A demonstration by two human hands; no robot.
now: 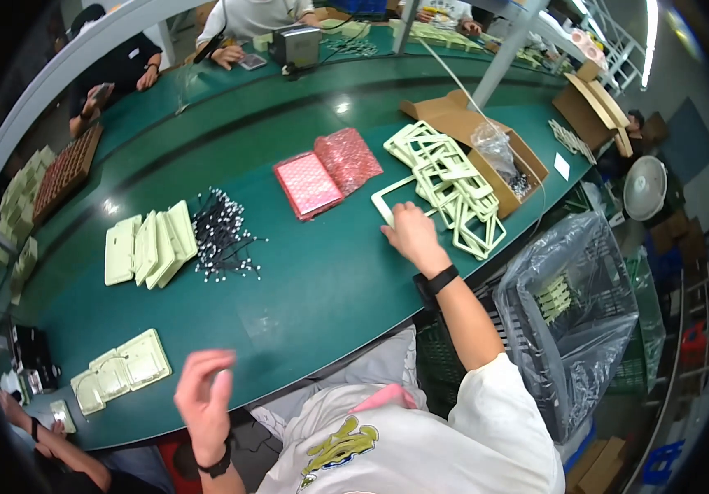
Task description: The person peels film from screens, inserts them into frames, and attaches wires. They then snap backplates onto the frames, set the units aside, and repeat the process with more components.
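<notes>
My right hand [415,237] reaches over the table, its fingers closed on a pale green rectangular frame [382,200]. That frame lies at the left side of a loose heap of similar frames [456,191]. My left hand [205,398] is lifted near the table's front edge, with fingers curved, thumb apart and nothing between them. Left of centre lie several pale green shells [155,244] leaning on one another. Touching them on the right is a pile of short black cables with white ends [224,235]. Red bubble-wrap bags [312,183] rest on the table's middle.
Behind the frames stands an open cardboard box [527,156] with a plastic bag in it. A plastic-lined crate [573,313] sits below the table at right. More pale green shells [121,370] lie at front left, near a co-worker's hands [41,432]. Other people work across the table.
</notes>
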